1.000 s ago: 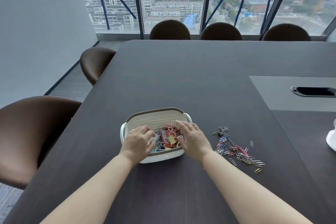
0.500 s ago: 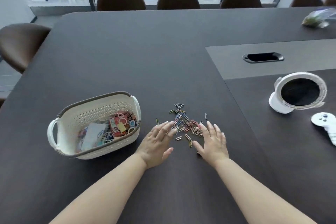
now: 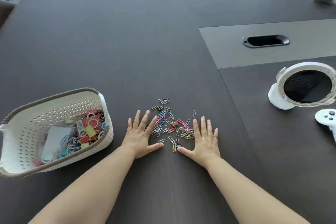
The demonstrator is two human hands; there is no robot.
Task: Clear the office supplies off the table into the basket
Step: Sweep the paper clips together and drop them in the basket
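While both hands lie flat on the dark table (image 3: 127, 42), palms down, fingers spread and empty: left hand (image 3: 141, 135) on the left edge of a scatter of coloured paper clips (image 3: 170, 123), right hand (image 3: 204, 139) on its right edge, thumbs angled inward toward each other below the heap. Roughly triangular scatter, narrowing away from the person, long axis running from the thumbs toward the far side of the table. No common heading among the clips; a yellow one (image 3: 174, 147) between the thumbs lying lengthwise away from the person, beside a small black binder clip (image 3: 178, 144). Some clips partly covered by the left fingers (image 3: 145, 120) and by the right fingers (image 3: 195, 126). To the left, well apart from the heap, a white perforated basket (image 3: 101, 100) with a brown woven rim, tilted in the wide-angle view, its left side cut off by the frame edge; inside, a jumble of clips, rings and small packets, hard to separate. At right, a white round device (image 3: 278, 96) and a white controller (image 3: 325, 117), cut off at the edge.
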